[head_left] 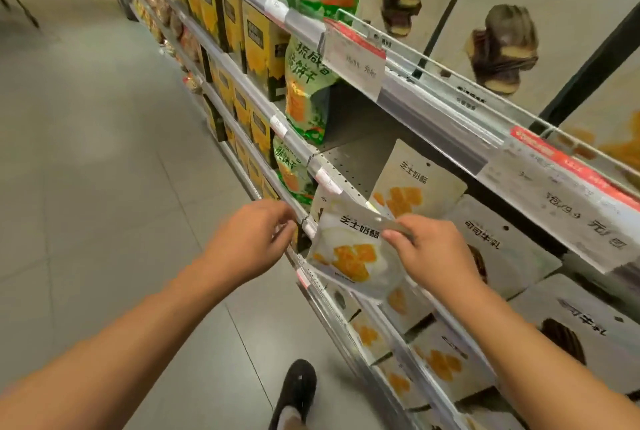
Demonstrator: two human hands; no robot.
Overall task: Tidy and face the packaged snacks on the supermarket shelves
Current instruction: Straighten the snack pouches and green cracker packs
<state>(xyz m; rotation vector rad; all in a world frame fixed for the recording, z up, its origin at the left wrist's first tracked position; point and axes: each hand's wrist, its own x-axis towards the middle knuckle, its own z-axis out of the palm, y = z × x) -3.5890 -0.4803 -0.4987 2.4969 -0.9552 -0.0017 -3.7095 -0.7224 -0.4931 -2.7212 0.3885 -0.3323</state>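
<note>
Along the aisle runs the shelving [446, 107], stocked with boxes [259, 45], green bags [304, 90] and pale pouches — one cheese pouch [412, 183] stands alone beside a bare gap. Just outside that shelf's edge hangs a matching pouch [349, 256], print outward, likely headed for the gap. The right hand [433, 253] pinches its top corner; the left hand [252, 239] curls at its other edge — grip unclear.

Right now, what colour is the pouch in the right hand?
Pale white-grey pouch with orange-yellow snack pieces pictured and dark lettering; head view, the only one, shows it.
</note>
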